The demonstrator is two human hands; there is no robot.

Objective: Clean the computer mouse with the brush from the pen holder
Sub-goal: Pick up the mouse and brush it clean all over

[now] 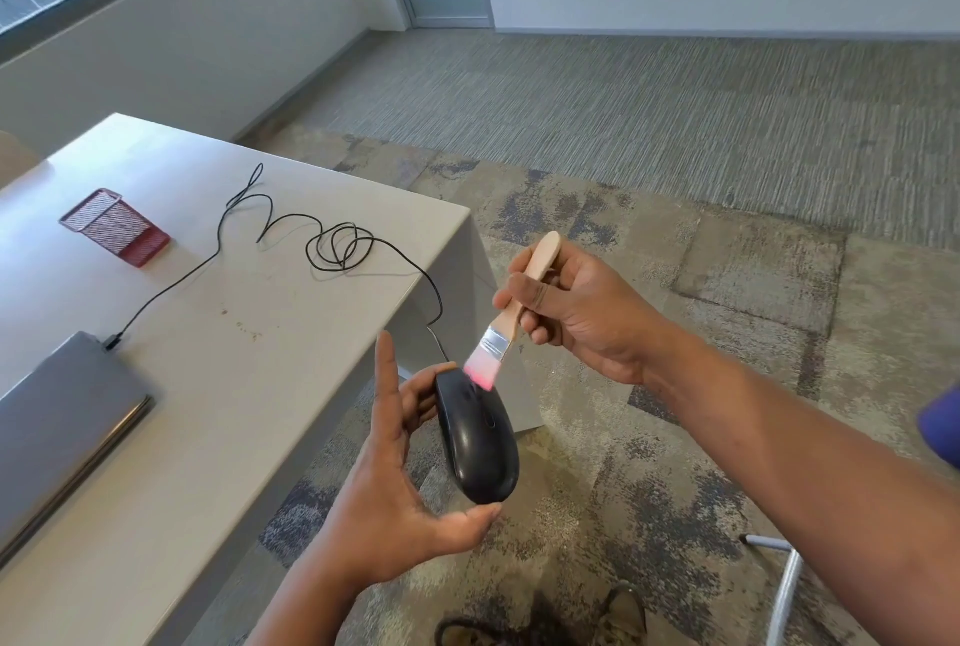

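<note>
A black wired computer mouse (478, 442) is held in the air beside the table's right edge by my left hand (400, 479), thumb at its rear end and fingers behind its front, the index finger sticking up. My right hand (576, 312) grips the wooden handle of a small brush (511, 320). Its pink bristles touch the front top of the mouse near the wheel. The red mesh pen holder (115, 225) stands at the table's far left and looks empty.
The mouse cable (332, 245) loops across the grey table (249, 333) to a closed grey laptop (62, 416) at the left. Patterned carpet lies below. A metal chair leg (784, 588) and shoes show at the bottom right.
</note>
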